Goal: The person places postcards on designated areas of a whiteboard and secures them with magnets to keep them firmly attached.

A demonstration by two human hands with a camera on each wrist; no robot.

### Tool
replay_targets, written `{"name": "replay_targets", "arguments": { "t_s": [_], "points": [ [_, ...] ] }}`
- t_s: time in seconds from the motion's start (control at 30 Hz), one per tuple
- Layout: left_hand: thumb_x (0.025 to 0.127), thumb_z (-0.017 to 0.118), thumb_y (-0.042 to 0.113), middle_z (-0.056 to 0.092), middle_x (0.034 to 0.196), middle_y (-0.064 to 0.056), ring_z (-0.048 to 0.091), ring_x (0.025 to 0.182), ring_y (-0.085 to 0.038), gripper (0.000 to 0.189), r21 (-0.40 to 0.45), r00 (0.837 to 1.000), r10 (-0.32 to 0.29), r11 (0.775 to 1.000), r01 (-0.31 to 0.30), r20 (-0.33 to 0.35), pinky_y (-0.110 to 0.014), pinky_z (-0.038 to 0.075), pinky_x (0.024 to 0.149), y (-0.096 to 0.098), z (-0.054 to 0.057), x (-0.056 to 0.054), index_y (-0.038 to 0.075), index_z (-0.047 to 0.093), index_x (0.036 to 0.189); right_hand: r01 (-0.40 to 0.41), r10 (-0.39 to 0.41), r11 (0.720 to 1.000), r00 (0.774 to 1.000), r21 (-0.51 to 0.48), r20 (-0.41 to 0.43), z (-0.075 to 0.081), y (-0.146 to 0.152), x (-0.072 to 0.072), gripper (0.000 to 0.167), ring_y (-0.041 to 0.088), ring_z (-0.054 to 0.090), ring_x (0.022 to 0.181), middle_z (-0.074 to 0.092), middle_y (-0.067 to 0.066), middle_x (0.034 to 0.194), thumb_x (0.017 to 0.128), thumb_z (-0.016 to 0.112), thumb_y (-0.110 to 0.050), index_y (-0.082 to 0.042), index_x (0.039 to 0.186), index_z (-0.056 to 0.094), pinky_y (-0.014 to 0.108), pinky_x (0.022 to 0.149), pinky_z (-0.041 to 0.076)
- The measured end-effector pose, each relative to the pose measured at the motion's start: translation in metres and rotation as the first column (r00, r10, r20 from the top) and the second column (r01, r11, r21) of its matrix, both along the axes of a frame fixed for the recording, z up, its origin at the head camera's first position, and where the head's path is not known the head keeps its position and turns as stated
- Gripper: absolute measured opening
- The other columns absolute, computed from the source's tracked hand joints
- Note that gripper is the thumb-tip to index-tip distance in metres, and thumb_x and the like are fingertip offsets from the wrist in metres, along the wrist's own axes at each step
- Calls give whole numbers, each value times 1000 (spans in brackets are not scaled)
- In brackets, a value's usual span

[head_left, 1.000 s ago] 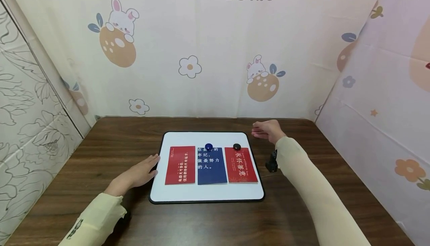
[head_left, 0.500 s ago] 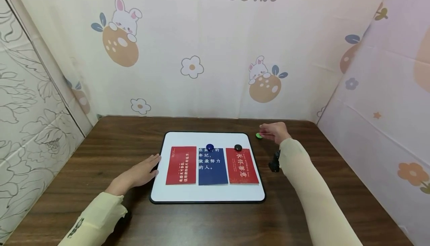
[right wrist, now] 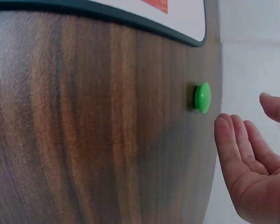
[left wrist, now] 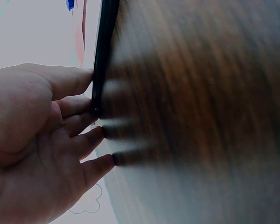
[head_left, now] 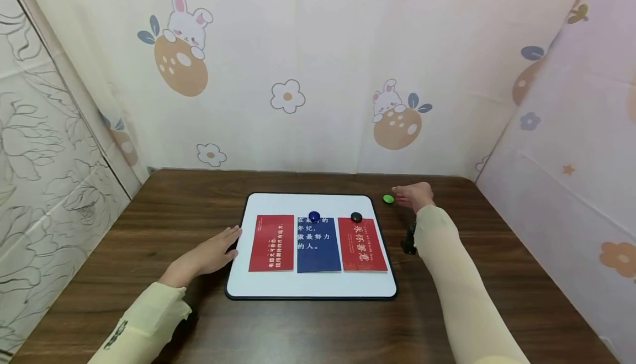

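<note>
A whiteboard with a black frame lies flat on the wooden table. Three cards rest on it: a red card at left, a blue card in the middle and another red card at right. A dark blue magnet sits at the blue card's top edge, a black magnet at the right red card's. My left hand touches the board's left edge with extended fingers. Beyond the board's far right corner lies a green magnet; my right hand hovers beside it, fingers extended, apart from it and holding nothing.
The brown wooden table reaches back to a printed curtain. A second patterned curtain hangs on the right, and a flower-drawn panel stands at the left.
The green magnet, hidden behind my right hand one second ago, now lies uncovered on the table. My right hand has moved right, away from it. My left hand stays at the board's edge.
</note>
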State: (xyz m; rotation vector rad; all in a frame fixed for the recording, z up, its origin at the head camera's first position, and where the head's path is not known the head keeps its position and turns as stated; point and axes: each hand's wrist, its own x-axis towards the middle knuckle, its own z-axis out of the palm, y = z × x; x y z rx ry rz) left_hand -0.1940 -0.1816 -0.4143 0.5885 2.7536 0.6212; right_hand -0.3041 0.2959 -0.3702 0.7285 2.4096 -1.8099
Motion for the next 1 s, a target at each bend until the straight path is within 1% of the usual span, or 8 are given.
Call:
{"name": "replay_targets", "arguments": {
  "t_s": [0.07, 0.13, 0.37, 0.57, 0.63, 0.77, 0.87, 1.0],
  "points": [
    [96, 55, 11, 29, 148, -28, 24, 137, -44, 56, -2, 1000, 6, 1000, -6, 4, -56, 26, 107, 0, -1, -1, -10, 33, 143, 0, -1, 1000, 1000, 25, 13, -1, 2, 0, 57, 32, 58, 114, 54, 27, 128, 91, 64, -12, 13, 135, 41, 35, 91, 49],
    [96, 55, 11, 29, 148, -28, 24, 137, -44, 57, -1, 1000, 12, 1000, -12, 7, -56, 26, 107, 0, 0, -1, -9, 33, 143, 4, -5, 998, 1000, 55, 21, -3, 3, -1, 59, 33, 57, 115, 52, 27, 130, 90, 65, -15, 14, 136, 40, 36, 92, 49],
    [95, 55, 11, 30, 148, -29, 24, 137, -44, 56, -5, 1000, 16, 1000, -16, -4, -56, 26, 107, -2, 1, -2, -9, 33, 143, 31, -38, 989, 998, 145, 46, -12, -2, -4, 62, 30, 61, 108, 56, 24, 124, 90, 67, -22, 11, 135, 42, 33, 88, 51],
    [95, 56, 11, 30, 148, -28, 24, 137, -44, 57, 0, 1000, 16, 1000, -16, 12, -56, 26, 107, -1, 1, 0, -9, 34, 143, 42, -59, 972, 996, 230, 68, -21, -6, -3, 59, 27, 63, 97, 56, 22, 118, 90, 67, -24, 12, 131, 45, 32, 85, 52],
    [95, 56, 12, 30, 148, -28, 24, 137, -44, 57, -3, 1000, 20, 1000, -20, 17, -56, 26, 107, -1, 0, 0, -8, 34, 143, 30, -46, 965, 997, 261, 57, -23, -6, -4, 58, 27, 63, 94, 57, 22, 115, 89, 68, -24, 13, 129, 47, 34, 85, 52],
    [95, 57, 12, 30, 148, -28, 24, 137, -44, 58, -3, 1000, 26, 1000, -26, 16, -56, 27, 107, 0, -1, 0, -8, 34, 144, 13, -22, 947, 999, 322, 26, -27, -6, -8, 54, 27, 65, 86, 61, 20, 100, 87, 70, -24, 15, 121, 53, 37, 82, 53],
    [95, 56, 12, 30, 148, -28, 24, 137, -44, 58, 1, 1000, 26, 1000, -26, 12, -56, 26, 107, 0, 0, -1, -8, 33, 144, 6, -14, 930, 1000, 368, 17, -30, -6, -12, 49, 25, 63, 79, 61, 16, 89, 86, 71, -25, 14, 114, 57, 36, 74, 54],
    [95, 56, 12, 30, 148, -28, 24, 137, -44, 57, -5, 1000, 21, 1000, -21, 5, -56, 26, 107, -1, -1, -2, -9, 33, 143, -13, 2, 904, 1000, 427, 28, -34, -9, -17, 48, 23, 58, 75, 60, 16, 86, 85, 72, -27, 13, 108, 60, 31, 64, 49]
  ]
}}
